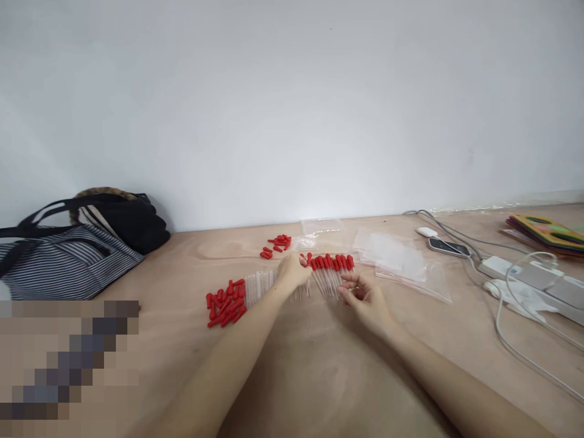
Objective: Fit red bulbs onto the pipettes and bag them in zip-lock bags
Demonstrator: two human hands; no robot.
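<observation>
My left hand [294, 272] is closed, its fingertips at a red rubber bulb [302, 260] near the left end of a row of droppers. Those droppers [326, 281] have clear thin tubes and red bulbs at the far end, lying side by side. My right hand [365, 298] is beside the row's right end, thumb and fingers curved and apart near the tubes. Left of my left hand lie loose clear tubes [258, 287], partly covered by the forearm. A pile of loose red bulbs [225, 302] adjoins them. Several more red bulbs [278, 242] lie farther back.
Clear zip bags [396, 258] lie right of the droppers, another bag [322, 227] behind. A phone [448, 247], white power strip [538, 283], cables and coloured sheets [547, 231] are at right. A striped bag [68, 261] stands at left against the wall.
</observation>
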